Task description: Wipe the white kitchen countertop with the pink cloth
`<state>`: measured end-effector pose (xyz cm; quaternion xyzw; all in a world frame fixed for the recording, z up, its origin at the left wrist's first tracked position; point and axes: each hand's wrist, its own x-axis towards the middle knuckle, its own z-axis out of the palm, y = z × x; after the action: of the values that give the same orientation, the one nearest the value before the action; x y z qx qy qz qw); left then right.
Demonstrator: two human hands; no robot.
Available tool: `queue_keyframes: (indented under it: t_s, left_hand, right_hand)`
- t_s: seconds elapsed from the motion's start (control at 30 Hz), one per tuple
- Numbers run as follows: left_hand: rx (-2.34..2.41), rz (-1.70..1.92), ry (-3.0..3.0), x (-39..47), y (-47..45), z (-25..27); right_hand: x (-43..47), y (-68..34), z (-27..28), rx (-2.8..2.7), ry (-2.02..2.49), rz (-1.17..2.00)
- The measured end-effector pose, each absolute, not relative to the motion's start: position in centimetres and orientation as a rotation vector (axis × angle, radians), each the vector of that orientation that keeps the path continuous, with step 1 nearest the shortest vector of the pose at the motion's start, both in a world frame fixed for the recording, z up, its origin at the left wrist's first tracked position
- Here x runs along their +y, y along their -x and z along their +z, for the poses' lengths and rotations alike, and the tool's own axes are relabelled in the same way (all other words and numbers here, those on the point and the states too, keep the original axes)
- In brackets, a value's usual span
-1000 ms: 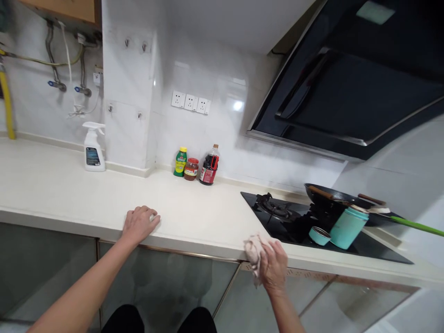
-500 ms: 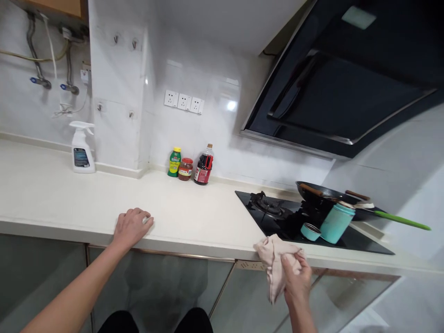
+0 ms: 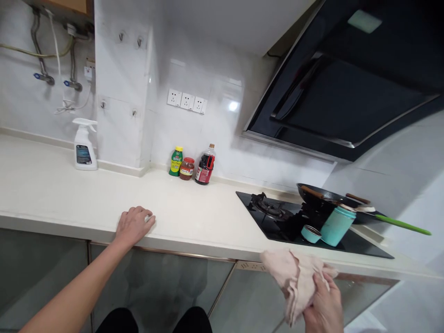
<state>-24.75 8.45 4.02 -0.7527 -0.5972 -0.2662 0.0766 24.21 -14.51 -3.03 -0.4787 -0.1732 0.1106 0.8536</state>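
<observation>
My right hand (image 3: 325, 303) grips a crumpled pale pink cloth (image 3: 294, 280) in front of the counter's front edge, below the stove. The cloth hangs down and is slightly blurred. At the left, my left hand (image 3: 134, 225) rests on the white countertop (image 3: 204, 217) near its edge, fingers curled. A small whitish thing shows between its thumb and forefinger, too little of it to name. Nearest to the cloth, on the black gas stove (image 3: 265, 226), stand an uncapped turquoise flask (image 3: 337, 226) and its turquoise cup lid (image 3: 311, 234).
A wok (image 3: 322, 196) sits on the right burner, with a green-handled utensil (image 3: 404, 224) beside it. Along the wall stand a green-and-yellow bottle (image 3: 175, 163), a red-lidded jar (image 3: 187, 169) and a dark sauce bottle (image 3: 205, 169). A spray bottle (image 3: 84, 148) is farther left. A range hood (image 3: 347, 88) slants overhead.
My right hand has moved right and down with the cloth, away from the counter edge, and the cloth has spread wider. My left hand stays in place on the countertop.
</observation>
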Motion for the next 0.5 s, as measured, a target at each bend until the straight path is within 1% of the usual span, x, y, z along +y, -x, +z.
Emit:
queue_keyframes:
  t_s: [0.17,0.27,0.37,0.5]
  left_hand:
    - [-1.802,-0.784,2.245,8.5,24.7,4.1]
    - [-1.796,-0.769,2.243,8.4,24.6,4.1]
    - [-1.787,-0.76,2.235,8.3,24.6,4.2]
    - [-1.788,-0.749,2.237,8.3,24.6,4.2]
  right_hand:
    - [-15.2,-23.9,-2.9,-0.348,0.995,0.302]
    - [-14.4,-23.9,-2.0,-0.378,1.034,0.265]
    - [-11.7,-23.4,-0.2,-0.499,1.079,0.284]
    - [-6.2,-21.9,2.0,-0.829,1.224,0.38]
